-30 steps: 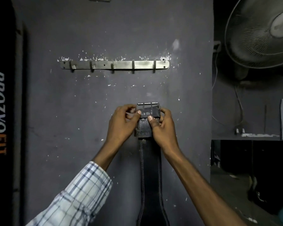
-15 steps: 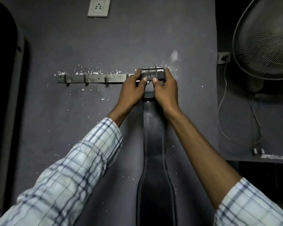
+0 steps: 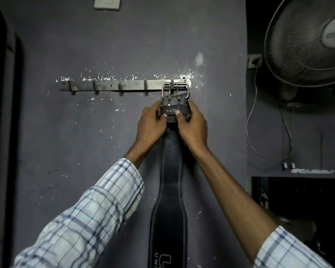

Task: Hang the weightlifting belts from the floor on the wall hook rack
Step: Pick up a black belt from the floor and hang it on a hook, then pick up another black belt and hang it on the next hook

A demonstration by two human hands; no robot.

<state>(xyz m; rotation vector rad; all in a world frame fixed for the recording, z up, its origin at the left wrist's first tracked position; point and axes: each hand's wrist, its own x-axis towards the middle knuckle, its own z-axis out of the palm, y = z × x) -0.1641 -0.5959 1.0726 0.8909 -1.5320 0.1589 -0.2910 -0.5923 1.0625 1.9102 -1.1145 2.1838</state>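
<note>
Straight ahead, head view: long steel wall hook rack (image 3: pixel 124 85) with five small hooks, screwed level onto a dark grey painted wall (image 3: pixel 66 142) flecked with white chips. Looped over the rightmost hook (image 3: pixel 171 83), the silver metal double-prong buckle (image 3: pixel 175 89) of a black leather weightlifting belt with white stitching (image 3: pixel 172 171). Hanging straight down from there flat against the wall, narrow near the top, widening lower down, with white lettering cut off by the bottom edge.

Both hands clamped on the belt's top end just under the buckle. Left hand (image 3: pixel 152 124) gripping the left edge, thumb laid across the front of the black keeper loop (image 3: pixel 173 111) with grey lettering. Right hand (image 3: pixel 191 125) gripping the right edge, thumb likewise pressed on the front, fingers wrapped round behind. Thumb tips close together on the loop, apart from each other. Pale blue checked sleeves (image 3: pixel 85 219) on both arms, the left reaching closer to the wrist, the right pushed far back toward the elbow.

Higher up on the wall, left of the belt, a white electrical socket plate (image 3: pixel 107 3) cut by the top edge. Off to the right, in a darker recess, a round wire-guard wall fan (image 3: pixel 307 41), a thin cable (image 3: pixel 252 113) drooping below it, and lower down a grey ledge (image 3: pixel 298 174).
</note>
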